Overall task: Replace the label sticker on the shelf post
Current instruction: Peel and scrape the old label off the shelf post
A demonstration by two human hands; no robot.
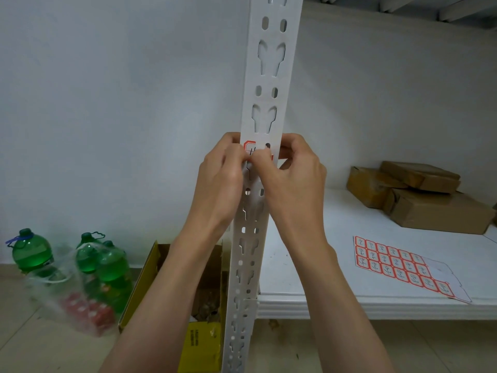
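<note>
A white perforated shelf post [265,84] runs up the middle of the view. A small white label sticker with a red border [251,147] sits on its face at hand height, partly covered by fingers. My left hand [219,181] wraps the post's left edge, its thumb and fingertips on the sticker. My right hand [294,179] holds the post's right edge, with thumb and forefinger pinching at the sticker's lower right part. A sheet of red-bordered label stickers [398,265] lies on the white shelf board [336,300] to the right.
Brown cardboard parcels [419,195] are stacked at the back right of the shelf. On the floor to the left stand green bottles [32,251] and a plastic bag with red packs [80,308]. An open yellow cardboard box [204,343] sits beside the post's foot.
</note>
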